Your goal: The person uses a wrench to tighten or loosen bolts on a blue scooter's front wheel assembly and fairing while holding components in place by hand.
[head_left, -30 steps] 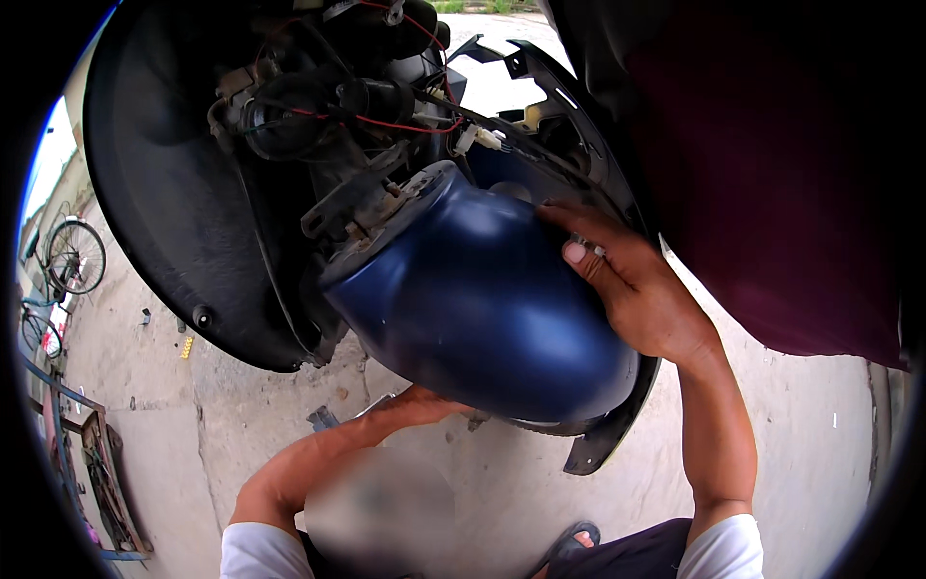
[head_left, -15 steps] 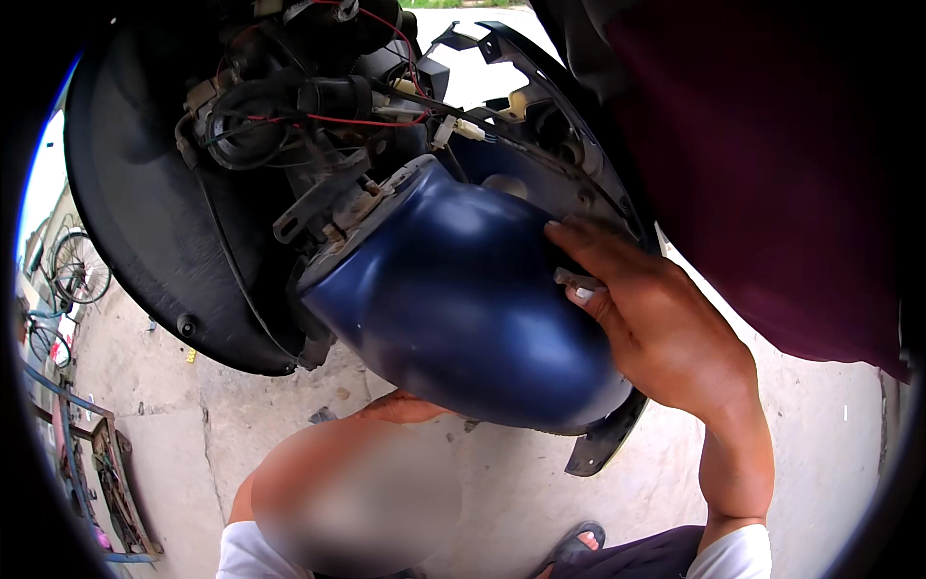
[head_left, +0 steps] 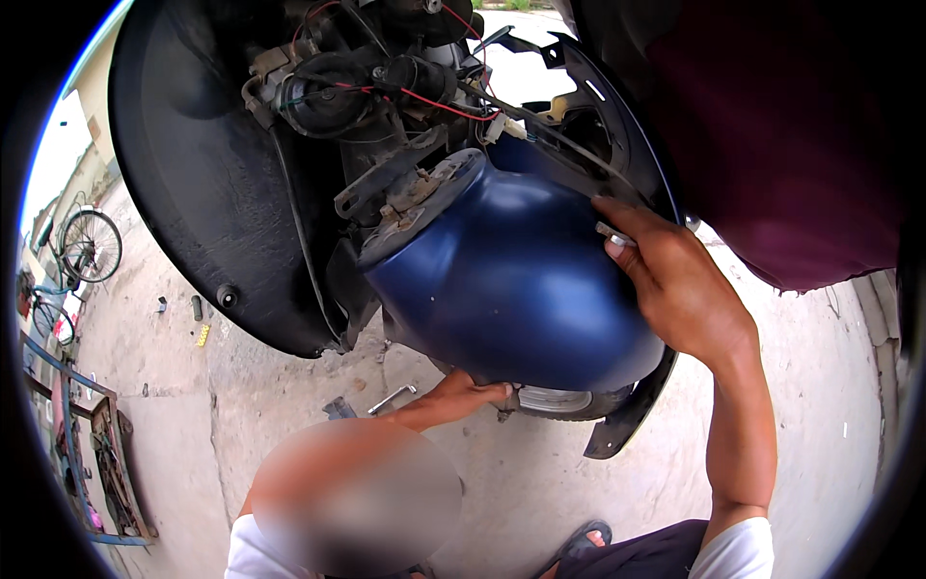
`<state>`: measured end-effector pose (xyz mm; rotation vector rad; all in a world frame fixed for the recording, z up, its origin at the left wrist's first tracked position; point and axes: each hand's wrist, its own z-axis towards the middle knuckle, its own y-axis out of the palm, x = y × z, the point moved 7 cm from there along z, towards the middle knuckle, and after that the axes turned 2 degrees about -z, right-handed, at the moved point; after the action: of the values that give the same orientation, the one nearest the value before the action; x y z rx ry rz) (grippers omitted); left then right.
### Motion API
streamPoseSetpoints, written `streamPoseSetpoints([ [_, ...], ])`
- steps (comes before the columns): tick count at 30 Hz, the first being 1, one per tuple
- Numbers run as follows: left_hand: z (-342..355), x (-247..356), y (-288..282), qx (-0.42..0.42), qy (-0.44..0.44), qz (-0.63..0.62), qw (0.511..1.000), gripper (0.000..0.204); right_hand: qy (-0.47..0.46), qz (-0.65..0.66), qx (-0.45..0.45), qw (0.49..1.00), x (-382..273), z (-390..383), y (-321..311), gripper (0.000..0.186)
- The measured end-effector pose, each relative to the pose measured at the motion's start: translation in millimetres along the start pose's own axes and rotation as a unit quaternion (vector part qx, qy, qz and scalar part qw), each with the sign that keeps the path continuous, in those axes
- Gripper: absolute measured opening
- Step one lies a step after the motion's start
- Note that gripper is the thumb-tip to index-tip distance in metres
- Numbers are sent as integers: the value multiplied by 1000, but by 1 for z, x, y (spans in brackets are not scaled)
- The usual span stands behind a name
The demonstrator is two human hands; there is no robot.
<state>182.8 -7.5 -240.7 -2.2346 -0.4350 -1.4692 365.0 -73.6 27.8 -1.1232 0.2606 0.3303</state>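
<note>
Here's the glossy dark-blue domed fender (head_left: 511,280), right of the black curved panel (head_left: 207,193) — probably light, stiff, slippery; rims grip best. Right hand (head_left: 680,285) pinches a small pale piece (head_left: 613,234); left hand (head_left: 453,398) beneath — grip unclear.

One left hand (head_left: 463,398), one right hand (head_left: 683,289), one blue fender (head_left: 511,280), one small pale piece (head_left: 615,234), two white sleeves (head_left: 738,550), one sandal (head_left: 585,537), one yellow strip (head_left: 203,335), and, toward the floor's (head_left: 164,425) left edge, two bicycle wheels (head_left: 77,241) and one metal frame (head_left: 123,540).
</note>
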Motion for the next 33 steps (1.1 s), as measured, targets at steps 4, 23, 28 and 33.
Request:
streamPoseSetpoints([
  [4, 8, -10, -3, 30, 64, -36, 997, 47, -23, -16, 0, 1000, -15, 3, 1, 38],
  [23, -32, -14, -18, 90, 62, 102, 989, 66, -61, -42, 28, 997, -30, 12, 7, 35],
  [28, -43, -9, -18, 108, 118, 219, 963, 61, -102, -44, 86, 990, -48, 20, 4, 31],
  [33, -47, -1, -23, 133, 147, 253, 947, 57, -162, 11, 89, 983, -69, 41, 13, 30],
])
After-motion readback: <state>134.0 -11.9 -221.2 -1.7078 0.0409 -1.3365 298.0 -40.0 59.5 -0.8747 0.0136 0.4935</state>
